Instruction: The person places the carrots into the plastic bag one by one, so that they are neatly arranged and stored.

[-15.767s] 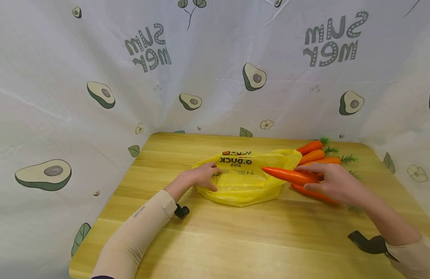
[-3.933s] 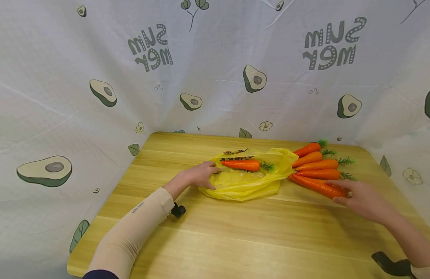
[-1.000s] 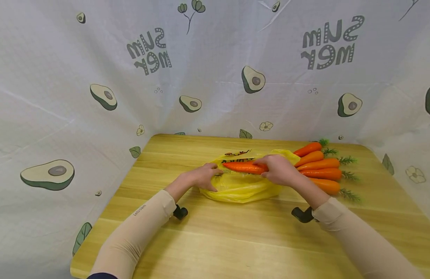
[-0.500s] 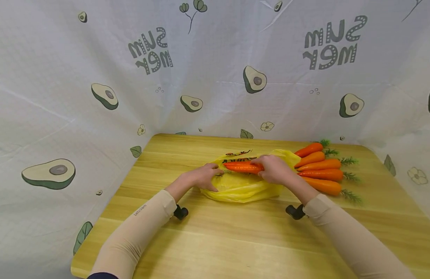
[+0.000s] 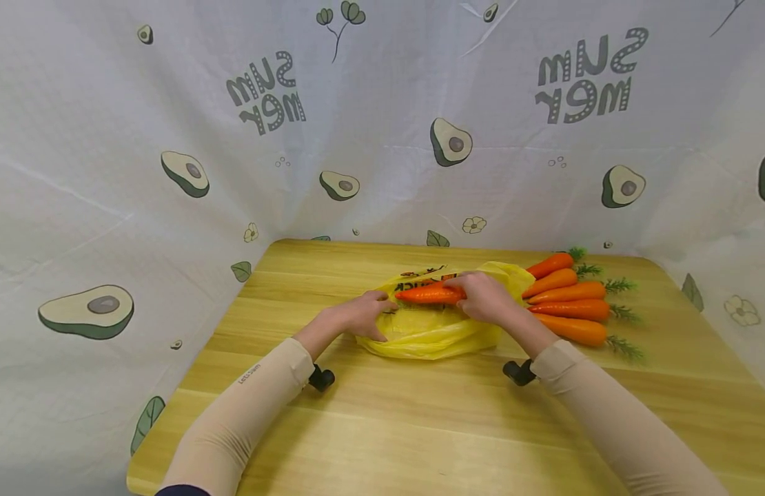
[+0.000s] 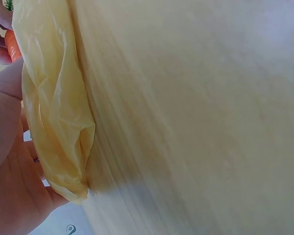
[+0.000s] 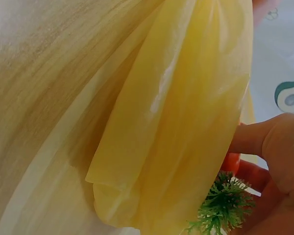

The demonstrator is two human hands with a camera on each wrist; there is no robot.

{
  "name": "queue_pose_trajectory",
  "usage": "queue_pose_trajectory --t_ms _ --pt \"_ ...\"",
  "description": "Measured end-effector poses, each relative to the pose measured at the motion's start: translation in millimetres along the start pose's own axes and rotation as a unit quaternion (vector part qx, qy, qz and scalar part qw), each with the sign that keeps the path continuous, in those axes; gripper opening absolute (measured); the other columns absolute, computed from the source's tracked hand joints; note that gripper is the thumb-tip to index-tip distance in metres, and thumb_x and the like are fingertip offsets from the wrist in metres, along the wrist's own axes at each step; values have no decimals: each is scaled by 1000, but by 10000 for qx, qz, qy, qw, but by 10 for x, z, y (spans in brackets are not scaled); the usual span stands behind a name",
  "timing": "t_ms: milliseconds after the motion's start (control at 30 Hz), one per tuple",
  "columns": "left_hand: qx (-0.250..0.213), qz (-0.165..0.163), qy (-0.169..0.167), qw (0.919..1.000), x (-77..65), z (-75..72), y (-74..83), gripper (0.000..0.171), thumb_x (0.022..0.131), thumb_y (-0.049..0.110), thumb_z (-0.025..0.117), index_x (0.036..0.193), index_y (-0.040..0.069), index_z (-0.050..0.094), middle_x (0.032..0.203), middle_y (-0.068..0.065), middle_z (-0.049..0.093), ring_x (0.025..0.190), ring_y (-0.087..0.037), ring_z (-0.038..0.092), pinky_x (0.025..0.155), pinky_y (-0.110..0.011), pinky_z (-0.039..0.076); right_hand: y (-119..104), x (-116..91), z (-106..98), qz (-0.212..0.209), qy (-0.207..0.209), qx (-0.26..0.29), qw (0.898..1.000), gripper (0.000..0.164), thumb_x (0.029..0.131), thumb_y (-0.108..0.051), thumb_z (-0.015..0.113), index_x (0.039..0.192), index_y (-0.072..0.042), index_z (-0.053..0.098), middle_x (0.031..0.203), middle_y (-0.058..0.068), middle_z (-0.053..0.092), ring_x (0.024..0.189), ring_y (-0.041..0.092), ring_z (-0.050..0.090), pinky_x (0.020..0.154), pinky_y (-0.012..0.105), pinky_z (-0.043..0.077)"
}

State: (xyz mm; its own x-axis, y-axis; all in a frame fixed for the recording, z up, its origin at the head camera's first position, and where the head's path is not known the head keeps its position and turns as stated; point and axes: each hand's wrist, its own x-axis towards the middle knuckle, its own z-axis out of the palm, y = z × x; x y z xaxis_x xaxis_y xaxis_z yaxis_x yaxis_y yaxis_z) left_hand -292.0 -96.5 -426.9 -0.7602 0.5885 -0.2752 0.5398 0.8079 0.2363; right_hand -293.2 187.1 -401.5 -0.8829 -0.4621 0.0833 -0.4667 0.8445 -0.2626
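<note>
In the head view a yellow plastic bag (image 5: pixel 432 337) with dark print lies on the table, its mouth spread. My left hand (image 5: pixel 360 315) rests at its left side, thumb and fingers spread apart along the mouth. The left wrist view shows the bag's yellow film (image 6: pixel 56 107) over the thumb and beside the fingers. With my right hand (image 5: pixel 484 296) I grip an orange carrot (image 5: pixel 429 294) by its thick end over the bag, tip pointing left. Its green leafy top (image 7: pixel 225 200) shows beside my palm in the right wrist view. What lies under this carrot is hidden.
Several more carrots (image 5: pixel 575 310) lie fanned out at the bag's right, green tops outward, some tips against the bag. The wooden table (image 5: pixel 382 427) ends at a white printed curtain (image 5: pixel 382 138) behind.
My right hand has gone from the carrot pile to the bag, bringing one carrot along; lately it shifted slightly left. A carrot seen inside the bag is now covered. My left hand has stayed.
</note>
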Motion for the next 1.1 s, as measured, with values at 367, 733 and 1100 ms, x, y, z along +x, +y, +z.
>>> queue_pose_trajectory --t_ms 367,733,1100 --pt "31 25 -31 10000 13 -17 14 78 89 36 78 156 21 41 163 -16 29 151 -33 27 119 -47 33 8 3 116 -39 336 -282 9990 45 82 -3 77 126 -6 70 129 21 66 115 41 64 88 55 55" --pt "-59 -64 -135 9999 15 -15 30 77 90 35 77 156 23 40 164 -13 27 152 -32 26 118 -47 36 19 54 227 -66 591 -682 9959 37 83 -12 81 119 -12 76 127 18 61 117 37 55 93 52 53" --pt "-60 -90 -249 9996 5 -35 46 80 88 29 79 157 26 38 164 -12 28 151 -32 28 116 -48 37 55 174 164 -87 298 -499 9983 46 84 -13 80 127 -6 69 141 22 58 130 44 53 101 58 49"
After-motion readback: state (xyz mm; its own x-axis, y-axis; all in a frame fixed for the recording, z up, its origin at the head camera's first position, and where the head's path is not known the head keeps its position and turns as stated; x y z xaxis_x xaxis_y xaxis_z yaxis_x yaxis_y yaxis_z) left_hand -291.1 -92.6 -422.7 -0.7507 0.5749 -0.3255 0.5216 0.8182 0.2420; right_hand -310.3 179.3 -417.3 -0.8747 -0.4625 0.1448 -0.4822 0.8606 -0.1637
